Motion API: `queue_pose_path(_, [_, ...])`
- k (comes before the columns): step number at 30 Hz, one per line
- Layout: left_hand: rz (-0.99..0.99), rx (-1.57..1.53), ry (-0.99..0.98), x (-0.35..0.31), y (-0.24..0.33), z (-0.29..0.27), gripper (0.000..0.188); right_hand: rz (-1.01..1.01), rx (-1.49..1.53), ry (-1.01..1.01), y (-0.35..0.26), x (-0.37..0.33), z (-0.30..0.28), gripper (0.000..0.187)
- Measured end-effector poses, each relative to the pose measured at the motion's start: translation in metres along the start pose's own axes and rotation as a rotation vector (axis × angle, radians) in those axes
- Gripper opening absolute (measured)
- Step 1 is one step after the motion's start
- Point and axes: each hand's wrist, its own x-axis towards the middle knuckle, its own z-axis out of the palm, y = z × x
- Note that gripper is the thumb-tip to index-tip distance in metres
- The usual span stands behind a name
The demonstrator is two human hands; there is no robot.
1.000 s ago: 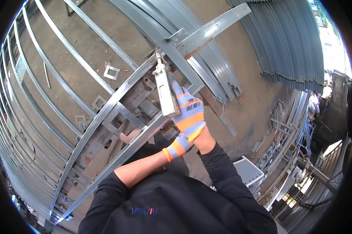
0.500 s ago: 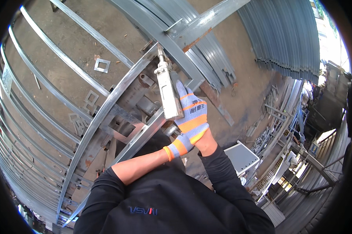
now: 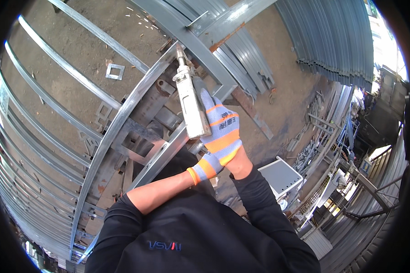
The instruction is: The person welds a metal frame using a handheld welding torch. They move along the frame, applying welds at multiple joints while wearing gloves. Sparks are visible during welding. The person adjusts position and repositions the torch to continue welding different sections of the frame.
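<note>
A handheld welding gun (image 3: 191, 107) with a pale metal body and a slim nozzle points away from me. Its tip meets the far end of a curved steel bar (image 3: 131, 96), close to a grey steel beam (image 3: 204, 61). My right hand (image 3: 224, 129), in a grey-blue and orange striped glove, is closed along the gun's right side. From the left, my gloved left hand (image 3: 208, 166) crosses under the right wrist; its fingers are hidden. Sparks (image 3: 143, 20) streak over the floor beyond the nozzle.
Curved metal bars (image 3: 70, 66) fan out on the left. Stacked corrugated sheets (image 3: 334, 41) stand at the far right. A square plate with a hole (image 3: 115, 71) lies on the floor. Metal scraps (image 3: 307, 125) and a white-edged box (image 3: 281, 177) are to the right.
Sparks have appeared past the nozzle. The gun, my hands and the frame sit slightly farther left in the view, while the tip stays at the end of the curved bar.
</note>
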Motion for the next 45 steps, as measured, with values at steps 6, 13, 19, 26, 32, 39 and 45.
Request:
queue_pose_path(6, [0.022, -0.039, 0.015, 0.002, 0.003, -0.005, 0.039, 0.019, -0.018, -0.01, -0.002, 0.004, -0.001, 0.079])
queue_pose_path(13, [-0.011, -0.107, 0.08, -0.002, 0.027, 0.006, 0.038, 0.004, 0.021, 0.02, -0.006, 0.006, -0.005, 0.084])
queue_pose_path(19, [-0.023, -0.159, -0.042, -0.002, 0.01, 0.006, 0.043, 0.101, -0.015, -0.075, -0.02, 0.011, -0.014, 0.085])
queue_pose_path(26, [-0.015, -0.223, -0.034, -0.012, -0.016, 0.012, 0.04, 0.062, -0.049, -0.041, -0.019, 0.011, -0.007, 0.098])
queue_pose_path(32, [0.022, -0.089, -0.04, -0.013, 0.001, 0.008, 0.038, 0.105, -0.057, -0.094, -0.025, 0.01, -0.014, 0.088])
queue_pose_path(39, [0.035, -0.142, -0.07, -0.018, -0.009, 0.011, 0.041, 0.093, -0.061, -0.052, -0.024, 0.009, -0.01, 0.099])
queue_pose_path(45, [0.06, -0.273, -0.049, -0.018, -0.014, 0.018, 0.043, 0.092, -0.039, -0.052, -0.029, 0.009, -0.015, 0.078])
